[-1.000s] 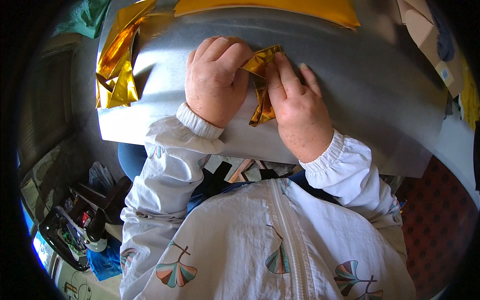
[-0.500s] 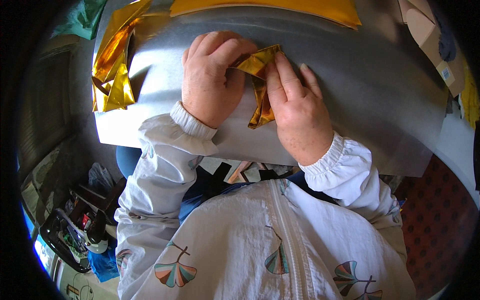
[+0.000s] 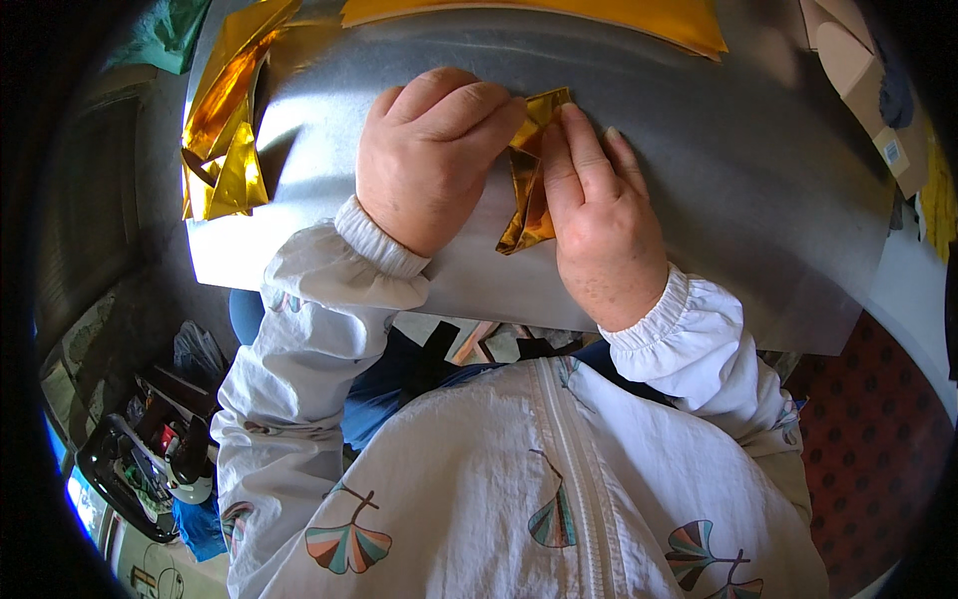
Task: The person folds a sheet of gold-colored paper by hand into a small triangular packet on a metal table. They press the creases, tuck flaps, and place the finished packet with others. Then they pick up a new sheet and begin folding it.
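Observation:
A strip of shiny gold foil paper (image 3: 529, 185), folded with a bend at its upper end, lies on the grey metal-topped table (image 3: 329, 130) between my hands. My left hand (image 3: 424, 165) is closed, its fingertips pinching the upper left part of the folded paper; its thumb is mostly hidden. My right hand (image 3: 604, 220) rests with fingers stretched out flat along the paper's right side, pressing it against the table. Its thumb is hidden, and the little finger stands slightly apart. At the table's left, some folded gold foil pieces (image 3: 239, 170) lie overlapping one another.
Flat gold sheets (image 3: 539, 15) lie at the table's far edge. A beige cardboard piece (image 3: 848, 70) is at the far right, with a yellow item (image 3: 938, 200) beside it. A green plastic bag (image 3: 165, 35) shows at the far left. Dark red patterned flooring (image 3: 878, 429) is at lower right.
My left hand has curled tighter and turned, its fingertips now nearer my right hand. The upper left part of the paper is now folded in. My right hand has shifted slightly right.

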`<state>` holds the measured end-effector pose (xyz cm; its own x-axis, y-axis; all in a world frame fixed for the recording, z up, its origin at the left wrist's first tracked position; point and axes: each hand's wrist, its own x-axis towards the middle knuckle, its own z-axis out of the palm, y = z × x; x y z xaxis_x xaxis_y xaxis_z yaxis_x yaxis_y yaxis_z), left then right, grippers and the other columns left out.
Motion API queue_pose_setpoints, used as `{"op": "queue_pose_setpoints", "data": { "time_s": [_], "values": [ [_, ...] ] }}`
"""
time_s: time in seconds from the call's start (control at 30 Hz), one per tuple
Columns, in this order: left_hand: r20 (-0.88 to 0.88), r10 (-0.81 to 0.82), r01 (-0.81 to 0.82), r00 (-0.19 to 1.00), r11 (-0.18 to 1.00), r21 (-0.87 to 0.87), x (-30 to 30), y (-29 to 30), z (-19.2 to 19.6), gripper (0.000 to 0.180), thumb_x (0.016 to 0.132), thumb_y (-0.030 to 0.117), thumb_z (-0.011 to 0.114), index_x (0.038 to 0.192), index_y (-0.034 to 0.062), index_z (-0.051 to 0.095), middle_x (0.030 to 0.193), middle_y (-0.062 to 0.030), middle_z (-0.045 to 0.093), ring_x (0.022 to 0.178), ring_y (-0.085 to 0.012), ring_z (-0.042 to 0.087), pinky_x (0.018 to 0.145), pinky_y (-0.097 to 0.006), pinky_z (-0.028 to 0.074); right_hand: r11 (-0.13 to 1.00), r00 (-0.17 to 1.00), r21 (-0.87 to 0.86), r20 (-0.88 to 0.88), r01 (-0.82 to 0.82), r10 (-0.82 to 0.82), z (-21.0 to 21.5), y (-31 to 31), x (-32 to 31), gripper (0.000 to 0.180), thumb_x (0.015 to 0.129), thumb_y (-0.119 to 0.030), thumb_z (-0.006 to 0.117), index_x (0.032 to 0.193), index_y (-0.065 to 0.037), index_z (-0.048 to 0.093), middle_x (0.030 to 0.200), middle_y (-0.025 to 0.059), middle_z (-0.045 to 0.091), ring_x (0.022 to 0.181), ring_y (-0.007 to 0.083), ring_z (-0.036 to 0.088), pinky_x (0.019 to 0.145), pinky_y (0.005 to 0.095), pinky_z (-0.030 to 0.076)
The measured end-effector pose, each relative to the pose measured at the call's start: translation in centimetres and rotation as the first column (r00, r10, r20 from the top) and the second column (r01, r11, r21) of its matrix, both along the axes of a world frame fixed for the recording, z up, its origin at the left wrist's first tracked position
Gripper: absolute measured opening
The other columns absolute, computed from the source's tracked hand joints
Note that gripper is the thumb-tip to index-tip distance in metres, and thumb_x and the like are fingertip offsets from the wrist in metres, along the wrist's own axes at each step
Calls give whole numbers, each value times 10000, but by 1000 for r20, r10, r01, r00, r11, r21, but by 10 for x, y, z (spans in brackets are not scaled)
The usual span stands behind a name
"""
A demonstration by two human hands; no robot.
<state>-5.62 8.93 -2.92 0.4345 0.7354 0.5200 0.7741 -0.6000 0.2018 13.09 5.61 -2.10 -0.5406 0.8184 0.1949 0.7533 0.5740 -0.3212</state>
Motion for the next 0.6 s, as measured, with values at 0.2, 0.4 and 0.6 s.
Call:
{"op": "queue_pose_setpoints", "data": {
  "time_s": [0.2, 0.4, 0.6],
  "values": [
    [-92, -13, 16, 996, 999, 35, -2, -1, 0, 372, 627, 139, 761, 996, 149, 718, 1053, 32, 641, 1046, -177, 578, 780, -324, 490, 999, 1000, 35, 19, 4, -5, 0, 0, -2, 381, 868, -25, 569, 1228, 93, 528, 1351, 271, 453, 1075, 351, 589, 1061, 448, 395],
    [-112, -51, 53, 992, 998, 18, -3, 0, 2, 351, 649, 145, 743, 999, 147, 715, 1058, 22, 638, 1045, -178, 579, 764, -320, 497, 999, 1000, 47, -5, 4, -4, 3, 2, -1, 390, 847, -31, 594, 1218, 71, 534, 1346, 270, 458, 958, 332, 648, 1055, 445, 401],
    [-115, -29, 28, 993, 1000, -12, -3, 1, 3, 312, 680, 129, 732, 991, 141, 711, 1048, 2, 643, 1053, -195, 580, 759, -327, 501, 999, 1000, -47, -1, 14, -14, 8, 3, -3, 507, 830, 28, 549, 1331, 17, 476, 1435, 173, 412, 1140, 349, 564, 1052, 447, 395]
  ]
}}
